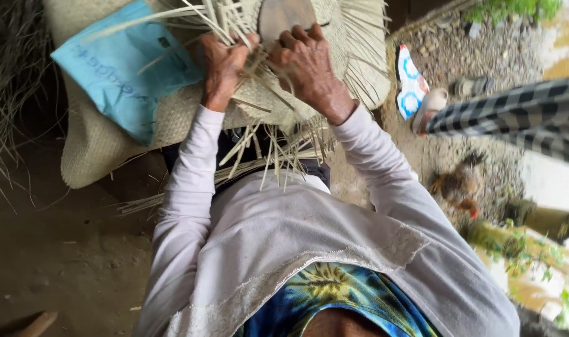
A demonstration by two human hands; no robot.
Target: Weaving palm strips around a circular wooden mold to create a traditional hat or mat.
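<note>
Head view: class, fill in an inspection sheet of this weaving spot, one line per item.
Surface: bare dirt floor.
Job's things: woven mat with loose straw strips; round wooden block on it.
Clutter: blue bag on the mat.
Grippers: left hand and right hand both grip strips.
Cables: nothing seen.
Surroundings: gravel, a chicken, another person's checked trouser leg, a sandal.

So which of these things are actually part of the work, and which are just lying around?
In use:
left hand gripping loose straw strips
right hand on the woven mat
rounded wooden block under the weave

Lying about:
blue bag
sandal
chicken
another person's checked sleeve
</note>
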